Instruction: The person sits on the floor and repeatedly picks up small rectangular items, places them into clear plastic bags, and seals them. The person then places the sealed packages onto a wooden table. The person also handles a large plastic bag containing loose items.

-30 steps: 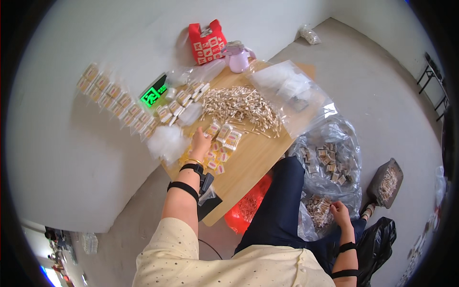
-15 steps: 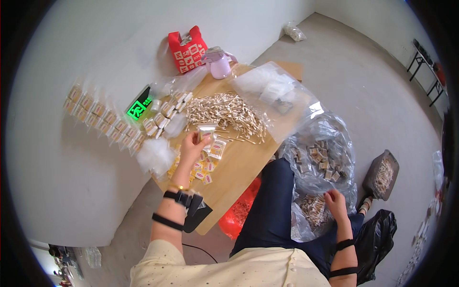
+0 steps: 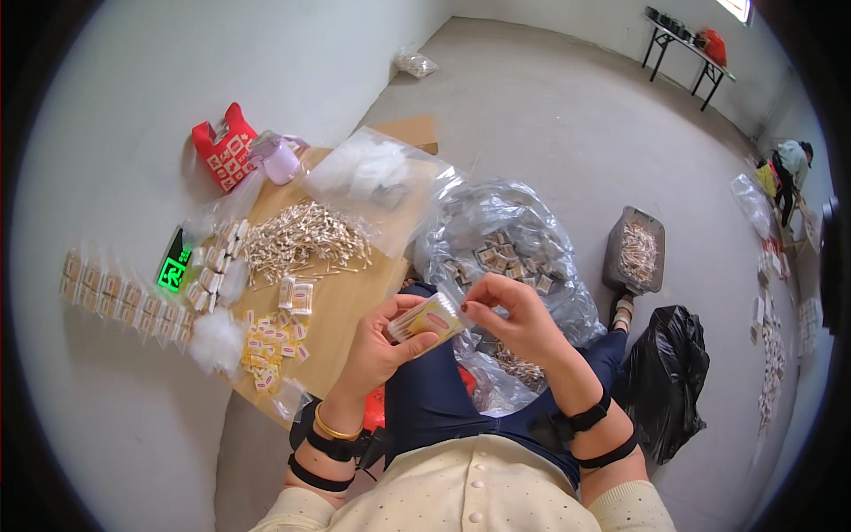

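Above my lap, my left hand [image 3: 376,353] grips a small clear packet of cotton swabs [image 3: 427,319] with a yellow and red label, thumb across its lower side. At the packet's clear open-looking end, my right hand [image 3: 519,321] has its thumb and finger pinched at the plastic edge. To the left, the wooden table [image 3: 341,306] carries a heap of loose cotton swabs [image 3: 306,244], a pile of small yellow and white label cards [image 3: 269,346] and a couple of filled packets [image 3: 296,295].
A large clear plastic bag [image 3: 554,235] of small packs stands before me. Beyond my right knee sit a grey bin of swabs [image 3: 640,253] and a black bag [image 3: 669,386]. Stacked packets [image 3: 124,297] line the table's left end. Another person [image 3: 789,173] bends at the far right.
My left hand has brought the packet from above the table to over my lap. My right hand has risen from beside my knee to meet it. The view has swung right.
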{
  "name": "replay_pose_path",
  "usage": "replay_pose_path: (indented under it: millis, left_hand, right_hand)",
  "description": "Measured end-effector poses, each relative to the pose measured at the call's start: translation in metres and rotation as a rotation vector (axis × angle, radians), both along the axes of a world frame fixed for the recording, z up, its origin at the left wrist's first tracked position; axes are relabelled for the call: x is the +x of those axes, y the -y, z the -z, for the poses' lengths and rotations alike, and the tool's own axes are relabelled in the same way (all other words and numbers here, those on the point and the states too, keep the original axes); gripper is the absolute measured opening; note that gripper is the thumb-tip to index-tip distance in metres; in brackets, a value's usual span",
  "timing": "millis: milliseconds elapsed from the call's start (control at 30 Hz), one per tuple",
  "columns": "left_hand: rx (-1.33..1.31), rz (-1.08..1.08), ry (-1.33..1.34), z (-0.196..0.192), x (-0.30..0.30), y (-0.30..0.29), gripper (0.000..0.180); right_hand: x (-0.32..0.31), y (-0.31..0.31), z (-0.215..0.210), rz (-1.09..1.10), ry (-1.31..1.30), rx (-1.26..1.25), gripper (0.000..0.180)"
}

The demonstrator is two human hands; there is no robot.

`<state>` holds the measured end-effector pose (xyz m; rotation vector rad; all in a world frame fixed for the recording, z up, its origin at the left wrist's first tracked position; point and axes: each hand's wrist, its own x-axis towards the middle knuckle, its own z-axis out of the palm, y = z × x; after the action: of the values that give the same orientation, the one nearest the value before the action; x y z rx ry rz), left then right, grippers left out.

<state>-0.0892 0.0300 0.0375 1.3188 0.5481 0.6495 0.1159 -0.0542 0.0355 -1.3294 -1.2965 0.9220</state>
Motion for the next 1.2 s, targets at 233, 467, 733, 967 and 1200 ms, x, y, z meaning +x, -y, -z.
replay_pose_path:
  millis: [233, 467, 733, 967, 1200]
  left_hand:
    - [0.293, 0.007, -0.102, -0.011, 0.017, 0.019, 0.046]
    - [0.741, -0.331, -0.189, -0.029, 0.045, 0.046, 0.031]
    - [0.516, 0.019, -0.136, -0.031, 0.053, 0.065, 0.013]
    - [0.642, 0.031, -0.102, -0.042, 0.052, 0.07, 0.006]
    - [0.435, 0.029, 0.048, -0.037, 0.046, 0.07, 0.007]
  right_hand:
    - [0.02, 0.046, 0.004, 0.02, -0.326, 0.023, 0.009]
    - [0.02, 0.068, -0.006, 0.155, -0.129, 0.203, 0.009]
    - [0.001, 0.08, -0.029, 0.199, 0.127, 0.275, 0.015]
    - [0.003, 0.091, -0.033, 0.131, 0.135, 0.283, 0.014]
    - [-0.002, 0.093, -0.027, 0.081, -0.18, 0.289, 0.01]
